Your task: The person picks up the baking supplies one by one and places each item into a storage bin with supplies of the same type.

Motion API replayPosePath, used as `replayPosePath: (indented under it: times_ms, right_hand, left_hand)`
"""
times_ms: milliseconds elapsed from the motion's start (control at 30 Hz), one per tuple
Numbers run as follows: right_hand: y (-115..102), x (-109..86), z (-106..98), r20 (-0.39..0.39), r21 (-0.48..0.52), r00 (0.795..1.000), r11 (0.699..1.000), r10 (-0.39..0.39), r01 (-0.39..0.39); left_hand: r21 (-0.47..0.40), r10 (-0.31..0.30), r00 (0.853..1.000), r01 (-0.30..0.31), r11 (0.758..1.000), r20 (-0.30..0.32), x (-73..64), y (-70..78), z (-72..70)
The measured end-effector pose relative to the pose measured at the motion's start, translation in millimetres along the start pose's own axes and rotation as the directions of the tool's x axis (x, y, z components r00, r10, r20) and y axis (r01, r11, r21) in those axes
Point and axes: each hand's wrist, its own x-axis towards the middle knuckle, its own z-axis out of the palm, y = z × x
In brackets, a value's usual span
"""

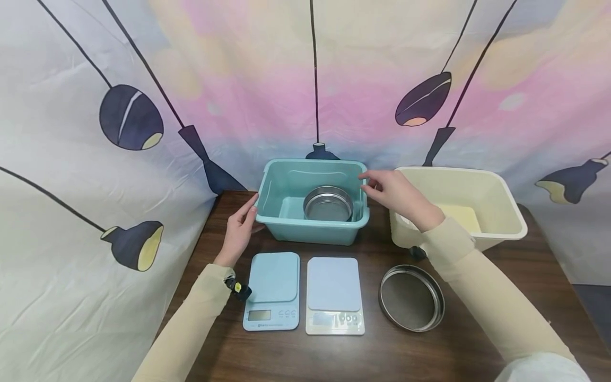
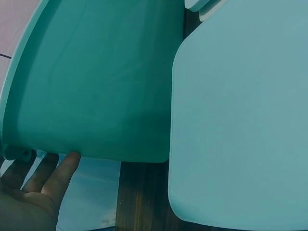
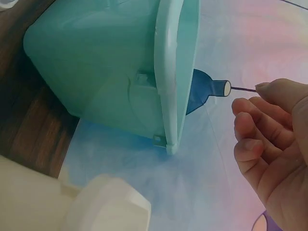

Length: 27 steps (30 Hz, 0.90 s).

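A teal plastic basin (image 1: 312, 232) stands at the back of the table with a round metal sieve (image 1: 328, 197) inside it. My left hand (image 1: 238, 233) is at the basin's left side, its extended fingers against the wall just under the rim. In the left wrist view, the fingertips (image 2: 72, 159) meet the basin's edge. Over the right rim hovers my right hand (image 1: 389, 193), with loosely bent fingers and nothing in them. The right wrist view shows this hand (image 3: 279, 144) apart from the basin's rim (image 3: 166, 62).
A cream basin (image 1: 513, 223) stands to the right, partly behind the right forearm. In front lie a blue kitchen scale (image 1: 273, 278), a white kitchen scale (image 1: 333, 286) and a second round sieve (image 1: 410, 297). A patterned cloth (image 1: 267, 79) hangs close behind the basins.
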Motion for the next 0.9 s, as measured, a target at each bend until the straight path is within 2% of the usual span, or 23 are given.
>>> replayPosePath:
  times_ms: [167,333,400,633,900]
  right_hand:
    - [-1.3,-13.8,-3.0,-0.027,0.0,0.999,0.999,-0.037,0.037]
    - [0.8,-30.0,-5.1,-0.067,-0.001,0.995,0.997,-0.079,0.079]
    - [1.7,-36.6,-5.7,-0.076,-0.009,0.993,0.996,-0.09,0.09]
    - [4.5,-60.7,-6.9,-0.092,-0.054,0.989,0.992,-0.119,0.114]
    - [11.1,-87.8,-7.8,-0.165,-0.091,0.974,0.986,-0.152,0.139]
  left_hand:
    - [-0.025,-0.017,1.0,0.017,1.0,0.007,-1.5,2.9,-0.6]
    - [-0.023,-0.03,0.999,0.03,0.999,0.018,-5.8,19.9,1.7]
    - [-0.021,-0.034,0.999,0.034,0.999,0.02,-5.9,21.7,2.1]
    - [-0.01,-0.015,1.0,0.015,1.0,0.009,-0.7,2.3,-1.3]
    - [-0.001,0.003,1.0,-0.003,1.0,-0.005,-0.9,-1.7,-0.1]
